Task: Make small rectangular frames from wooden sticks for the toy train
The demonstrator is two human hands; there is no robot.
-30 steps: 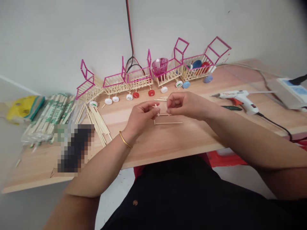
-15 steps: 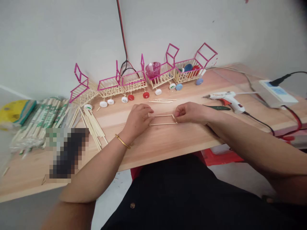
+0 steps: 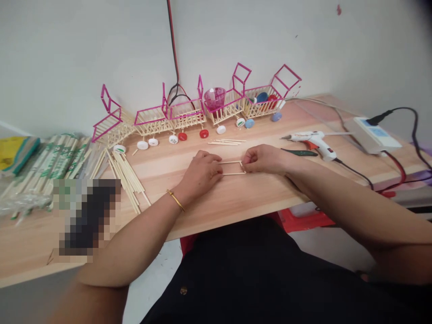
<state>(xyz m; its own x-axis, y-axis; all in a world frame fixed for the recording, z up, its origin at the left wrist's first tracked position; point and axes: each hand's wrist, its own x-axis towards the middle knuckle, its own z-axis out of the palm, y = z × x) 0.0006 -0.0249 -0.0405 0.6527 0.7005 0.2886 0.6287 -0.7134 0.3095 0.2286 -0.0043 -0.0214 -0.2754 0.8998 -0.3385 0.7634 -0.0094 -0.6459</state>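
A small rectangular frame of thin wooden sticks (image 3: 232, 168) lies flat on the wooden table (image 3: 236, 202). My left hand (image 3: 201, 173), with a gold bangle at the wrist, rests over the frame's left end with its fingers curled onto it. Pinching the frame's right end is my right hand (image 3: 262, 159). Both hands press the frame down on the table.
A row of stick carts with pink frames and bottle-cap wheels (image 3: 189, 112) stands along the wall. A glue gun (image 3: 312, 139) and a power strip (image 3: 373, 135) lie at the right. Loose sticks (image 3: 126, 175) and wrapped chopstick packs (image 3: 50, 162) lie at the left.
My hands have come down from above the table and now hold the sticks flat on it as a closed frame. The left hand has slid further over the frame's left end.
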